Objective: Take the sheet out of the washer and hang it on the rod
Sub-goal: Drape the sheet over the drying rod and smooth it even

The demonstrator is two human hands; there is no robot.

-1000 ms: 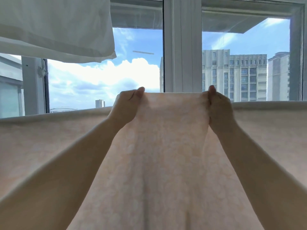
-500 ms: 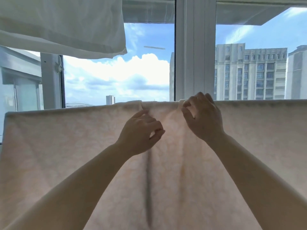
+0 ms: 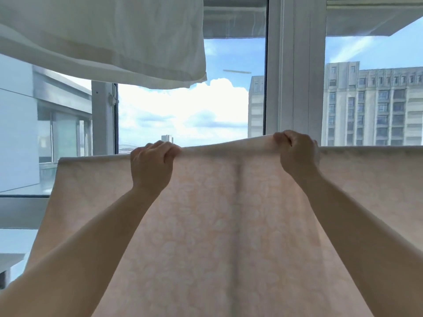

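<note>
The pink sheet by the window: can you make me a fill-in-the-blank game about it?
1. Both hands, the left hand and the right hand, hold the pink sheet along its ____ edge.
2. The white cloth hangs ____ the pink sheet, at upper left.
3. Between the two grips the sheet's edge sits ____ than the parts on either side.
4. Through the window frame, the sky shows white ____.

Missing words: top; above; higher; clouds

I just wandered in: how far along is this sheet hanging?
Mostly done: the pink sheet already drapes across in front of the window. In hand: left hand and right hand grip its top edge, lifting it. Left: letting go; the rod itself is hidden.
</note>
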